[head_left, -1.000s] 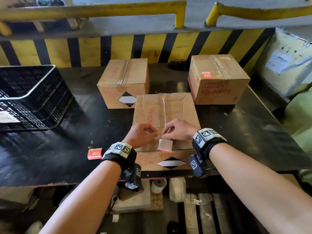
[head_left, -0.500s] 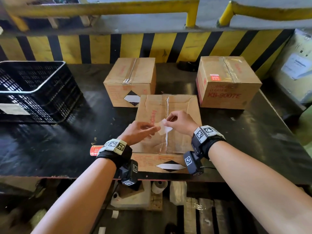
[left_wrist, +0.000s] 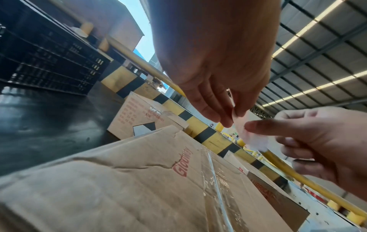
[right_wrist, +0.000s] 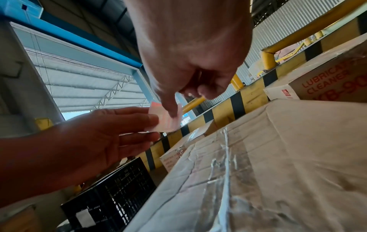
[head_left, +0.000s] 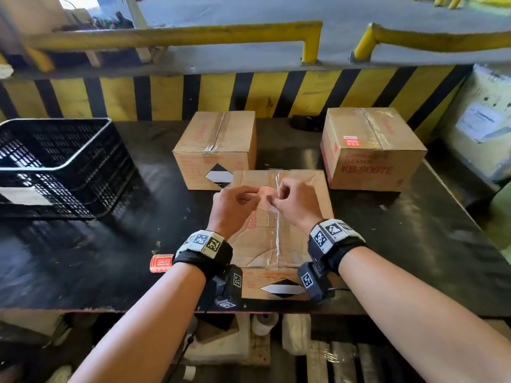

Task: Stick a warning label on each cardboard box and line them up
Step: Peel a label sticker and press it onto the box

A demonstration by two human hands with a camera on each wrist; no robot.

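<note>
Over the top of the near cardboard box [head_left: 279,239], both hands hold a small pale red warning label [head_left: 266,193] in the air. My left hand [head_left: 255,196] pinches its left edge and my right hand [head_left: 273,199] pinches its right edge. The left wrist view shows the label [left_wrist: 252,135] between left fingertips [left_wrist: 228,124] and the right forefinger. In the right wrist view the label [right_wrist: 164,124] hangs clear of the box [right_wrist: 278,157]. The back-right box [head_left: 370,150] carries a red label [head_left: 350,140]. On the back-left box [head_left: 218,145] I see no red label.
A strip of red labels [head_left: 161,263] lies on the black table [head_left: 83,258] left of my left wrist. A black plastic crate [head_left: 55,167] stands at the left. A yellow-and-black striped barrier [head_left: 249,92] runs behind the boxes; a pale wrapped package [head_left: 484,128] sits far right.
Both hands have carried the label from the box's near edge up and away from me, over the far half of the box top. The boxes have not moved.
</note>
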